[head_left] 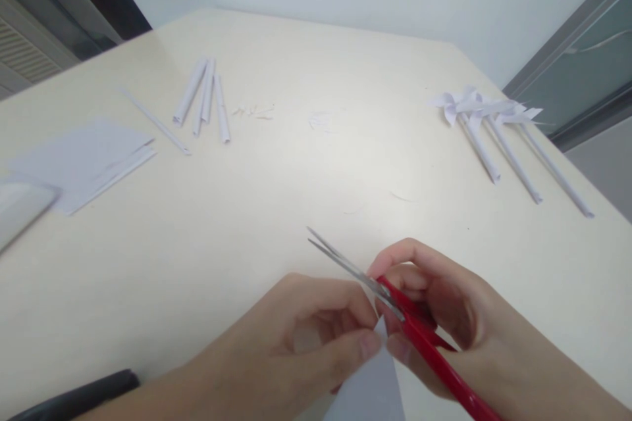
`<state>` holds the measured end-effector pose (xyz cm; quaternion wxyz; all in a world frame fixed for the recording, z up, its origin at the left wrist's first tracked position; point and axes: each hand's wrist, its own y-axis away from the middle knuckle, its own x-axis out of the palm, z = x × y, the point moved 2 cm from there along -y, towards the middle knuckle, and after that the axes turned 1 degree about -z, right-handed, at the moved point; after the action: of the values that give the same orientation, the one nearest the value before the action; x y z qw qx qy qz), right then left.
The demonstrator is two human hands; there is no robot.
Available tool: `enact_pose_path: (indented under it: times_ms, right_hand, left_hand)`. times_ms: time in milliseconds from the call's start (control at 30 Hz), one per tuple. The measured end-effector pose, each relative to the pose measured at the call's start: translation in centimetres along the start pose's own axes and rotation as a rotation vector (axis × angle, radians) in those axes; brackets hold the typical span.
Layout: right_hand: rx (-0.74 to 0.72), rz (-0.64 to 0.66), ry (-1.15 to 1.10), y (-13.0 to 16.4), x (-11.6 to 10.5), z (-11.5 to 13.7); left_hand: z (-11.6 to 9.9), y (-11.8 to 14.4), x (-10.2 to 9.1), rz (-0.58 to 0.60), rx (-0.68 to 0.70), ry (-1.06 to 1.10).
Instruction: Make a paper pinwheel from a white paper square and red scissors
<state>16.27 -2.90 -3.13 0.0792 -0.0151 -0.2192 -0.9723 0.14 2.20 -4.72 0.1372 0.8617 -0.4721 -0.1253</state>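
Note:
My left hand (320, 335) pinches the pointed top of a folded white sheet of paper (372, 381) between thumb and fingers. Close beside it, my right hand (439, 309) holds a pair of red-handled scissors (419, 329). The blades point up and to the left over the table, their tips slightly apart, and no paper lies between them. My right thumb and fingertips are also at the paper's tip; whether they press on it I cannot tell. The lower part of the sheet runs out of view at the bottom edge.
Paper pinwheels on rolled sticks (513, 151) lie at the right. Several rolled paper tubes (197, 95) and a thin roll (155, 120) are at the back left, near paper scraps (254, 110). A stack of white sheets (83, 158) lies left. A black object (83, 395) is at bottom left.

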Motion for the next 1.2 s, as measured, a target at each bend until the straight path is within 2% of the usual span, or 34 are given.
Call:
enact_pose_path:
  times_ms: [100, 333, 533, 667, 800, 900, 1067, 1200]
  right_hand:
    - [0.004, 0.009, -0.002, 0.0, 0.1, 0.0]
    - [-0.028, -0.001, -0.016, 0.2, 0.1, -0.3]
    - [0.007, 0.030, -0.017, 0.1, 0.3, 0.3]
    - [-0.004, 0.003, -0.046, 0.2, 0.3, 0.0]
    - [-0.052, -0.014, -0.109, 0.1, 0.0, -0.4]
    - [-0.019, -0.010, -0.175, -0.1, -0.3, -0.1]
    - [0.043, -0.055, -0.194, -0.4, -0.4, 0.6]
    - [0.057, -0.123, -0.156, -0.5, -0.6, 0.6]
  left_hand:
    - [0.0, -0.1, 0.1, -0.020, 0.005, -0.072]
    - [-1.5, -0.4, 0.5, 0.021, 0.033, -0.113]
    - [-1.5, -0.4, 0.9, 0.016, 0.026, -0.120]
    - [-1.5, -0.4, 1.0, 0.020, 0.026, -0.115]
    - [-1.6, -0.2, 0.7, 0.072, -0.058, -0.155]
    - [-1.4, 0.2, 0.4, 0.104, -0.163, -0.235]
    - [-1.1, 0.3, 0.2, 0.068, -0.109, -0.235]
    - [-1.4, -0.1, 0.4, 0.137, -0.155, -0.208]
